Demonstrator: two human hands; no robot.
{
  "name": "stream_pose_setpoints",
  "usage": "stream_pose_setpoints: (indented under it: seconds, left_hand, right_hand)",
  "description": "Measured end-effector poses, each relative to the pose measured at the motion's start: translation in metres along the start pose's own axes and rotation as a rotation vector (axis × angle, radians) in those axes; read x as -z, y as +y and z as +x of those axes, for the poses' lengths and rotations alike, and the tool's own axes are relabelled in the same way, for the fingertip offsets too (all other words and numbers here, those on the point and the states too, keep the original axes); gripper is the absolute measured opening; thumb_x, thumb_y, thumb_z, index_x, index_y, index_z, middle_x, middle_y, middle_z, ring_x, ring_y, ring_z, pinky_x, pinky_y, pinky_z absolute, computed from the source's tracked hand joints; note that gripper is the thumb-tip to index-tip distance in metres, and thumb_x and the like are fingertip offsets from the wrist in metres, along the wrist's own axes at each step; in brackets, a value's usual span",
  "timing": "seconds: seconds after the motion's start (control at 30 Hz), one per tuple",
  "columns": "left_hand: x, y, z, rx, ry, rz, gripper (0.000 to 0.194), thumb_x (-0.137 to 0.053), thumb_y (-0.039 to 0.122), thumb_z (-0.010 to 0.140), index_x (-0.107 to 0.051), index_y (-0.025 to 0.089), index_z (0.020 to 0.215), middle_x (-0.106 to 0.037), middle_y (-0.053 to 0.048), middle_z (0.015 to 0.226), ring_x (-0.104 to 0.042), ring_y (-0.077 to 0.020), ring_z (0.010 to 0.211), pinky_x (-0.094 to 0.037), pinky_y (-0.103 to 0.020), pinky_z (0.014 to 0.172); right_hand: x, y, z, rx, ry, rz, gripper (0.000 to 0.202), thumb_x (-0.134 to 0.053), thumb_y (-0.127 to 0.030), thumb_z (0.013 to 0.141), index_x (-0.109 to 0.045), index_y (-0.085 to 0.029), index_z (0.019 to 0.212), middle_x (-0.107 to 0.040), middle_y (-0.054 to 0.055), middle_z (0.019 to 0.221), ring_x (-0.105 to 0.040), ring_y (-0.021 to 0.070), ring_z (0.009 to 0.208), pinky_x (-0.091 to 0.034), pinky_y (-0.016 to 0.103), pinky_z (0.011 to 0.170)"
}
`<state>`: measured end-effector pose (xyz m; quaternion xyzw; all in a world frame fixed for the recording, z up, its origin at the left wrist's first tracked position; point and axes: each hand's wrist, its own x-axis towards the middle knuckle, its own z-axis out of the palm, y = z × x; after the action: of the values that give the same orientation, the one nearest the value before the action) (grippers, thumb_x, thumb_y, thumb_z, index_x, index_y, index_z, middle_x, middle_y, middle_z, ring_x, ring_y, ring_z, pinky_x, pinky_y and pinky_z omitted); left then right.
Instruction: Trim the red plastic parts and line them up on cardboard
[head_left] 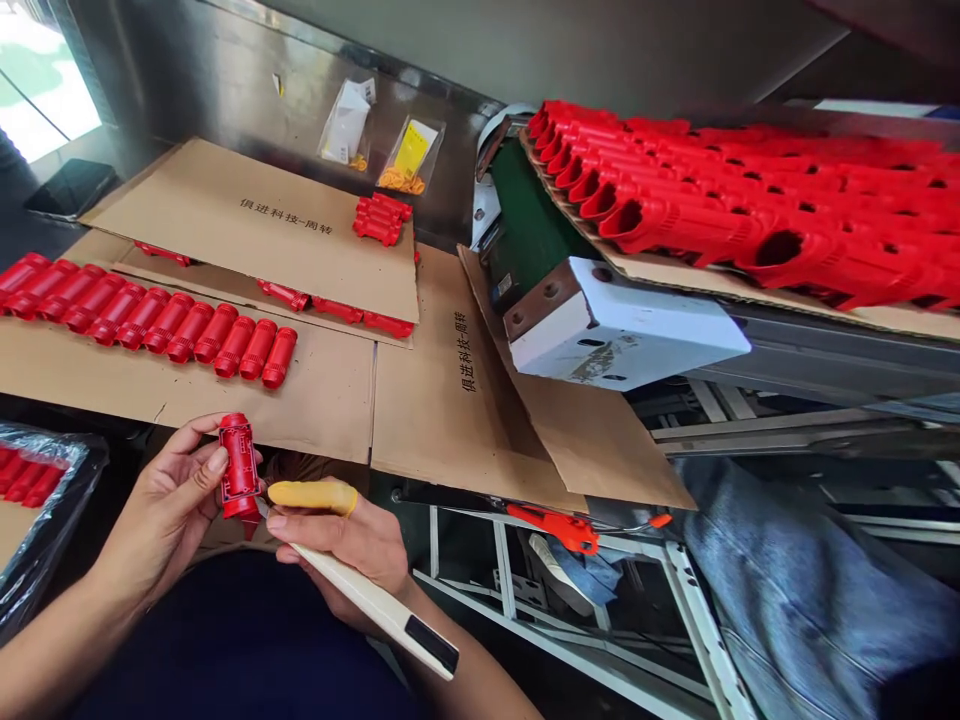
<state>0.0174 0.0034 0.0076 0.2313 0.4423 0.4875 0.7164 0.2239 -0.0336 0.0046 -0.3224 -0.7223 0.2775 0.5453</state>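
My left hand (176, 490) is closed around a red plastic tube-shaped part (238, 462), its thumb pressed on the side. Dark lines mark openings along the part's face. A cream-handled knife (367, 598) with a black end rests in the grip of my right hand (345, 540). Its tip meets the lower edge of the red part, though my fingers partly hide the blade. A yellow finger cot (313, 496) covers one right finger. Beyond my hands, a row of similar red parts (176, 325) lies on cardboard (330, 400).
A cardboard sheet (225, 205) carries a red piece (381, 218) and covers more parts. Small bags (411, 155) lie behind. On the right, a green conveyor (532, 220) bears trayed red parts (720, 200). A plastic-lined crate (82, 470) stands left; another person's denim-clad leg (810, 590) is at right.
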Motion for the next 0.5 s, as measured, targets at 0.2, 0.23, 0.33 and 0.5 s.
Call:
stream_pose_setpoints:
  seconds: [0.2,0.23,0.33,0.5]
  left_hand:
    - [-0.0038,0.0015,0.001,-0.02,0.0,-0.001,0.039,-0.095,0.033,0.082,-0.077,0.024,0.116,-0.083,-0.007,0.09,-0.08,-0.0204,0.078,-0.067,-0.025,0.069]
    - [-0.0037,0.0015,0.0012,-0.022,0.0,-0.002,0.039,-0.095,0.033,0.082,-0.077,0.024,0.115,-0.083,-0.007,0.09,-0.08,-0.0201,0.078,-0.067,-0.025,0.069]
    - [-0.0031,0.0006,0.0015,-0.02,-0.003,0.001,0.038,-0.095,0.033,0.082,-0.077,0.024,0.115,-0.082,-0.007,0.09,-0.079,-0.0199,0.078,-0.067,-0.026,0.069]
    - [-0.0042,-0.0002,0.0026,-0.022,0.002,-0.001,0.039,-0.095,0.032,0.082,-0.078,0.024,0.116,-0.082,-0.007,0.09,-0.079,-0.0193,0.078,-0.066,-0.024,0.068]
  right_hand:
    - [-0.0051,0.0059,-0.0007,0.012,-0.024,0.014,0.039,-0.072,-0.016,0.105,-0.072,-0.026,0.142,-0.083,0.007,0.121,-0.081,0.0196,0.103,-0.071,0.032,0.093]
    - [-0.0051,0.0054,-0.0004,0.01,-0.025,0.009,0.039,-0.072,-0.016,0.105,-0.072,-0.027,0.142,-0.083,0.006,0.122,-0.081,0.0194,0.102,-0.071,0.032,0.092]
    - [-0.0057,0.0047,-0.0001,0.009,-0.006,-0.002,0.037,-0.072,-0.016,0.105,-0.073,-0.028,0.14,-0.083,0.005,0.121,-0.081,0.0185,0.103,-0.071,0.03,0.091]
    - [-0.0072,0.0068,-0.0015,0.01,-0.015,-0.065,0.019,-0.069,-0.021,0.108,-0.077,-0.02,0.125,-0.083,0.008,0.118,-0.081,0.0173,0.1,-0.071,0.028,0.088]
